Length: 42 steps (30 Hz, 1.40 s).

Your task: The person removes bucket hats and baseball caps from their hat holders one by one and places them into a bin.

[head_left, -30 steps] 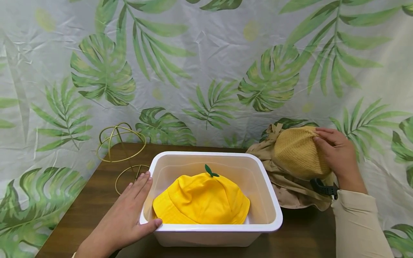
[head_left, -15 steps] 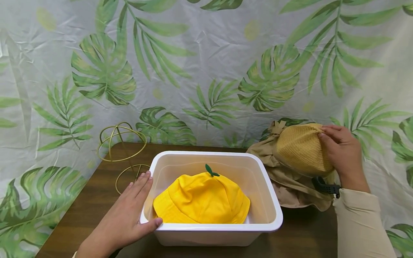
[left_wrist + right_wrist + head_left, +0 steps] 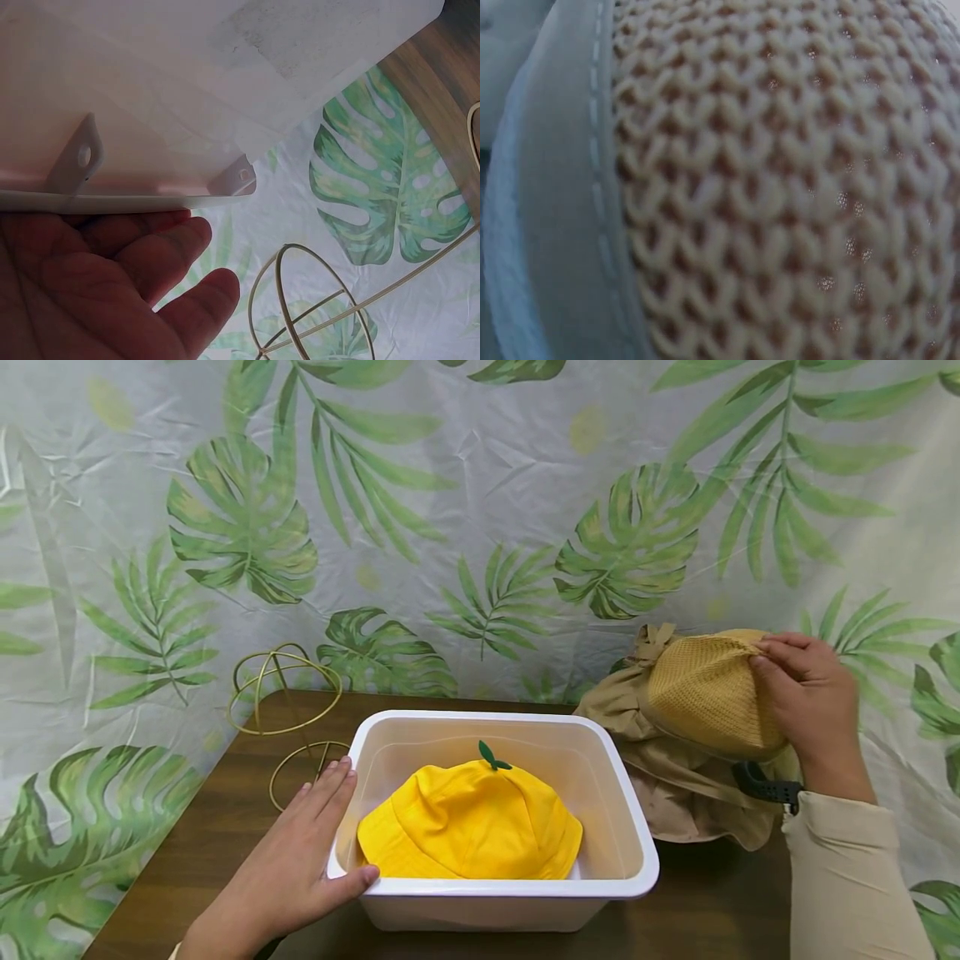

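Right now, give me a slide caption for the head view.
Right fingers pinch a mustard knitted hat while left fingers touch the white tub holding a yellow bucket hat.

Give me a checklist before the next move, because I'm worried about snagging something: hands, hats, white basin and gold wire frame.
1. Right hand has a grip on the knit hat: ok, pinched near its crown.
2. Knit hat free of the tan cloth: cannot tell; they overlap in the head view.
3. Left hand on the white basin: ok, touching its rim at the left side.
4. Yellow hat inside the basin: ok.
5. Bare basin floor for another hat: not ok; the yellow hat seems to cover most of it.
6. Left fingers off the gold wire frame: ok, apart in the left wrist view.
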Motion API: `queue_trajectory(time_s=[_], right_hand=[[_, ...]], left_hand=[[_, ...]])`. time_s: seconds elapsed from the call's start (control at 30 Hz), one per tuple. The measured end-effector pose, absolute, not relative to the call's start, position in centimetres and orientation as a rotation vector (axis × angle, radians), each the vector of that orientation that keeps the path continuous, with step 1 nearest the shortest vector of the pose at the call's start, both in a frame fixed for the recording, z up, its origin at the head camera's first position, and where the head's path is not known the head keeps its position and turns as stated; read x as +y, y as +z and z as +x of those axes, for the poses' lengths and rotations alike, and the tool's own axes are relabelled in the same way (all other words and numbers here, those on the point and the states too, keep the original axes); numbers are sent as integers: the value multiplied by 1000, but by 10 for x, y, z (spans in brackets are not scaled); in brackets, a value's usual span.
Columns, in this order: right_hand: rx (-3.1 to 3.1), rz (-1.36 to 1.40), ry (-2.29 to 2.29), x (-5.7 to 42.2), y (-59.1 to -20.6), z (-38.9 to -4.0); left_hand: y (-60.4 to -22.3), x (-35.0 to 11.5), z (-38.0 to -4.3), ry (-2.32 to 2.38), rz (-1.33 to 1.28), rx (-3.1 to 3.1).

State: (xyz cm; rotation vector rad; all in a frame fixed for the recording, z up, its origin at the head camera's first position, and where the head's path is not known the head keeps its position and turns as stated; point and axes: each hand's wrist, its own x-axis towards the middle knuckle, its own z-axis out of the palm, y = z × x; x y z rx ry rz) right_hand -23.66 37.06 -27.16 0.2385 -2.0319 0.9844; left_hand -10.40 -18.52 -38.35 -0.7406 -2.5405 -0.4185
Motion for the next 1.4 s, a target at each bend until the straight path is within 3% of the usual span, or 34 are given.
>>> queue_trajectory(time_s=[0.7,1.4], right_hand=[[-1949,201,925,369,-237,-226],[-1819,447,1066,311,-207,-222]], left_hand=[[-383,-186,-104,-418,-739,-2539],[-381,-185,-103,-436,-701,-2623]])
